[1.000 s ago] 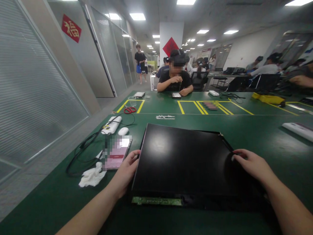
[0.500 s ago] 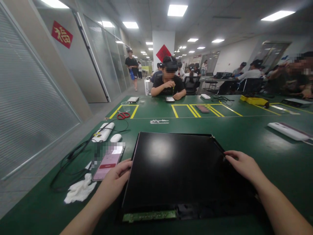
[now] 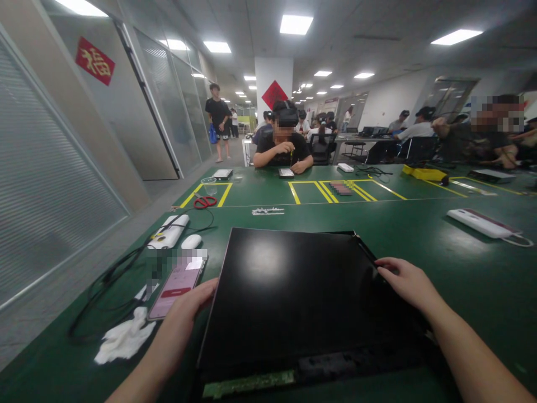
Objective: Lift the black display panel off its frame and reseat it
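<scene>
A large black flat panel (image 3: 293, 296) lies in front of me on the green table (image 3: 474, 280), with a green circuit strip (image 3: 249, 383) along its near edge. My left hand (image 3: 191, 308) grips the panel's left edge, its fingertips hidden behind that side. At the right edge, near the far corner, my right hand (image 3: 405, 280) holds the dark rim between thumb and fingers. A lit phone (image 3: 178, 288) lies just left of my left hand, beside a crumpled white tissue (image 3: 126, 338).
Left of the panel are a white mouse (image 3: 192, 242), a white device (image 3: 170, 231), black cables and red scissors (image 3: 205, 201). A white power strip (image 3: 482, 223) lies at right. Across the table a person (image 3: 283, 140) works on a small device.
The view has shifted slightly, so the panel and table items appear further left. My left hand's fingers now reach further behind the panel's left edge. The standing person at the back has changed pose.
</scene>
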A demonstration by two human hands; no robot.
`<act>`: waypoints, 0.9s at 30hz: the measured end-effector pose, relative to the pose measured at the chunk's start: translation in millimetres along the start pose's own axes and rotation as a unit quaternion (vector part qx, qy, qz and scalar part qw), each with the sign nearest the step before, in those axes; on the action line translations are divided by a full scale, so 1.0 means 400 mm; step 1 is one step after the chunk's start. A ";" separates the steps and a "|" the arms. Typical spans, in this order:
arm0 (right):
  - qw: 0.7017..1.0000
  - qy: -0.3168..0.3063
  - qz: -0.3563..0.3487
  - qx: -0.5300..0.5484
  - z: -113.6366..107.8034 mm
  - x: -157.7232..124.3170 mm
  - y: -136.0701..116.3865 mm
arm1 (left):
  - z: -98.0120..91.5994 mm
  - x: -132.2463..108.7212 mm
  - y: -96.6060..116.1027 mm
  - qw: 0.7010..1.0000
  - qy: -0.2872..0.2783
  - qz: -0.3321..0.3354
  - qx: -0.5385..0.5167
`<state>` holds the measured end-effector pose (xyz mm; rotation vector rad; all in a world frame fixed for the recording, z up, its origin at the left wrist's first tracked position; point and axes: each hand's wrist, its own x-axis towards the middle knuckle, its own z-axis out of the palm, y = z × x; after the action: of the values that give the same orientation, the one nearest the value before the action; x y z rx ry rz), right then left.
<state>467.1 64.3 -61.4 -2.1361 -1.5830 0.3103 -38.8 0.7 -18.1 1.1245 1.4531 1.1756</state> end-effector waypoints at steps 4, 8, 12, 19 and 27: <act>1.000 -0.002 -0.006 -0.005 0.004 0.000 0.000 | 0.029 -0.036 0.022 0.997 -0.026 -0.009 -0.067; 1.000 -0.004 -0.010 -0.017 0.008 -0.003 -0.006 | 0.048 -0.066 0.041 0.992 -0.040 -0.021 -0.121; 1.000 -0.009 -0.014 -0.017 0.009 -0.006 -0.012 | 0.046 -0.075 0.042 0.988 -0.038 -0.042 -0.146; 0.999 -0.013 -0.029 -0.017 0.009 -0.005 -0.014 | 0.047 -0.083 0.033 0.988 -0.016 -0.026 -0.153; 0.999 -0.002 -0.042 0.000 0.032 0.009 0.014 | 0.063 -0.104 0.038 0.982 -0.007 0.017 -0.187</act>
<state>467.4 69.4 -74.8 -2.0636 -1.6702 0.2875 -6.0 -34.5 -1.7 0.8947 1.1432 1.3928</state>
